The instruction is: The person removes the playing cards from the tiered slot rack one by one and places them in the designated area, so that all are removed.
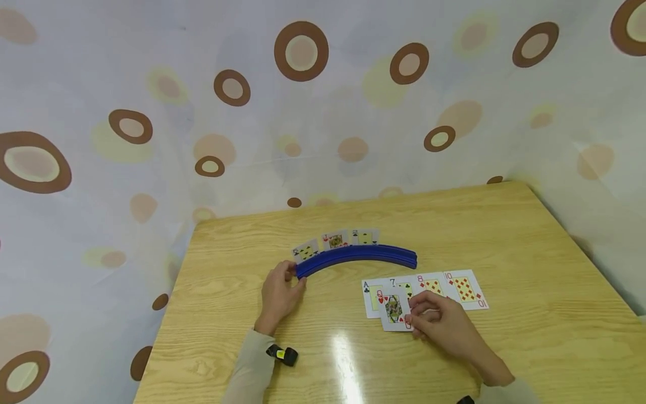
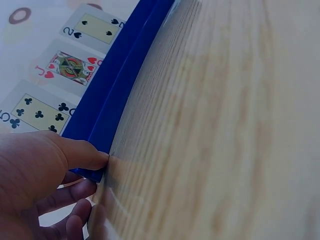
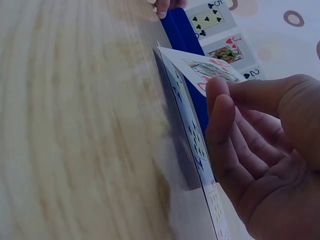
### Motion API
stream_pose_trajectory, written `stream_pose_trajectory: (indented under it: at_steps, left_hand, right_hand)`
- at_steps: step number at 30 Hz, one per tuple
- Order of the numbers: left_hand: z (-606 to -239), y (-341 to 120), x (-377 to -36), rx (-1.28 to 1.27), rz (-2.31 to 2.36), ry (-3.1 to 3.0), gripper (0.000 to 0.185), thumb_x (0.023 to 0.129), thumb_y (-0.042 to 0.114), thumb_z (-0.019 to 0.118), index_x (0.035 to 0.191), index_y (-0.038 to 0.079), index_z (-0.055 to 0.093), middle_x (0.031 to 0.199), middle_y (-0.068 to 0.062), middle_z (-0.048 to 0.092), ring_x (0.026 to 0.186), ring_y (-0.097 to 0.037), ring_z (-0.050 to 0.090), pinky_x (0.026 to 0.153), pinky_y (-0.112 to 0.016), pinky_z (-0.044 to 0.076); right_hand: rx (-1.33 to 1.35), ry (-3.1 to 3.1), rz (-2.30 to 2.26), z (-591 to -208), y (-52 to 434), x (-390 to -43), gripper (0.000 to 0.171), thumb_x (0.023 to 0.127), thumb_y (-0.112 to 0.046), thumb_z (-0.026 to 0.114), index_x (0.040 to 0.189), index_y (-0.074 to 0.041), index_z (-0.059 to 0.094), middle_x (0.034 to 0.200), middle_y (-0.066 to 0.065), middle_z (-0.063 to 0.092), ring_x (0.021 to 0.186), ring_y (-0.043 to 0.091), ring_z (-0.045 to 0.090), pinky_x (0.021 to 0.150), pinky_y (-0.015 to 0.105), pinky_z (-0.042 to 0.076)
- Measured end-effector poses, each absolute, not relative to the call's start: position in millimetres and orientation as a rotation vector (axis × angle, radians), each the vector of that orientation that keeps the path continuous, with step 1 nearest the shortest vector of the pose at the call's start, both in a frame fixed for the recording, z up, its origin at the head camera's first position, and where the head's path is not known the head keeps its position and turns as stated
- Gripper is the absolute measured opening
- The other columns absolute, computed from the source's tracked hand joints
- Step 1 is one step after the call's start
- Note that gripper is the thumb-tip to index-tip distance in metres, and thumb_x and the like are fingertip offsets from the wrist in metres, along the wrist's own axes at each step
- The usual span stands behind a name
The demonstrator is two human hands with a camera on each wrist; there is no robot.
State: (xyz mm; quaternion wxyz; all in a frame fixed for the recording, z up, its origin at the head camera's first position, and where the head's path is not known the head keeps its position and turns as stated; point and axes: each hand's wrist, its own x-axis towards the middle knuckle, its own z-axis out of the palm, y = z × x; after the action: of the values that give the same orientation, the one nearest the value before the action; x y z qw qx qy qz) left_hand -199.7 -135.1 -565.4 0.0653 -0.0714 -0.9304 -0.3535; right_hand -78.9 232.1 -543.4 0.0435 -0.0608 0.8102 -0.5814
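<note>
Queen of hearts card (image 1: 394,310), marked Q with a red heart at its corner, pinched at its right edge by the right hand (image 1: 440,324), thumb and fingers clamped on the thin glossy card; lifted off the row at one edge in the right wrist view (image 3: 210,70). Lies over a row of face-up cards on the pale wood-grain bench (image 1: 530,314): an ace (image 1: 369,294) marked A, a seven of clubs (image 1: 404,287) marked 7, an eight of diamonds (image 1: 432,285) marked 8, a ten of diamonds (image 1: 466,289) marked 10, all overlapping side by side.

Just beyond, toward the wall, a curved blue plastic card holder (image 1: 358,259), arc-shaped with a lengthwise slot. Standing in it, three cards: five of clubs (image 2: 37,112) marked 5, jack of hearts (image 2: 70,66) marked J, two of clubs (image 2: 95,27) marked 2. Left hand (image 1: 279,294) at the holder's left end, thumb on the near face, fingers curled round the end, gripping it.

Bench surface shiny, with a bright glare streak. Behind, a light cloth backdrop (image 1: 151,84) printed with brown and beige rings. Black wrist-worn device (image 1: 282,354) on the left sleeve.
</note>
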Motion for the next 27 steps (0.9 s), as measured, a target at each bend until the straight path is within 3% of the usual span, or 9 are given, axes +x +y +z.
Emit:
stream_pose_trajectory:
  at_steps: [8, 14, 18, 27]
  left_hand:
    - [-564, -135, -199, -0.216, -1.066, -2.809, 0.031, 0.095, 0.017, 0.083, 0.122, 0.005, 0.073, 0.108, -0.012, 0.077, 0.099, -0.028, 0.070, 0.088, -0.046, 0.056]
    - [-566, -136, -200, -0.216, -1.066, -2.815, 0.031, 0.096, 0.017, 0.083, 0.122, 0.005, 0.073, 0.108, -0.011, 0.077, 0.100, -0.028, 0.070, 0.089, -0.047, 0.056]
    - [-567, -137, -199, -0.208, -1.065, -2.816, 0.031, 0.095, 0.017, 0.083, 0.122, 0.006, 0.073, 0.108, -0.011, 0.078, 0.100, -0.028, 0.070, 0.088, -0.047, 0.056]
    - [-564, -136, -200, -0.228, -1.078, -2.803, 0.030, 0.096, 0.016, 0.083, 0.122, 0.005, 0.073, 0.108, -0.012, 0.077, 0.099, -0.029, 0.069, 0.089, -0.047, 0.055]
  right_hand:
    - [-0.198, 2.395, -1.697, -545, 230, -72, 0.032, 0.096, -0.012, 0.084, 0.118, 0.001, 0.065, 0.091, 0.007, 0.082, 0.064, 0.015, 0.076, 0.062, 0.028, 0.059]
    - [-0.282, 2.400, -1.598, -546, 229, -69, 0.023, 0.093, -0.017, 0.087, 0.104, -0.005, 0.070, 0.082, 0.000, 0.079, 0.055, 0.008, 0.068, 0.056, 0.026, 0.055]
    - [-0.340, 2.379, -1.541, -546, 227, -68, 0.019, 0.092, -0.019, 0.088, 0.103, -0.009, 0.075, 0.083, -0.003, 0.079, 0.053, 0.003, 0.062, 0.051, 0.027, 0.054]
    - [-0.391, 2.468, -1.413, -543, 221, -71, 0.019, 0.089, -0.023, 0.090, 0.102, -0.015, 0.079, 0.084, -0.010, 0.076, 0.061, -0.002, 0.053, 0.055, 0.021, 0.043]
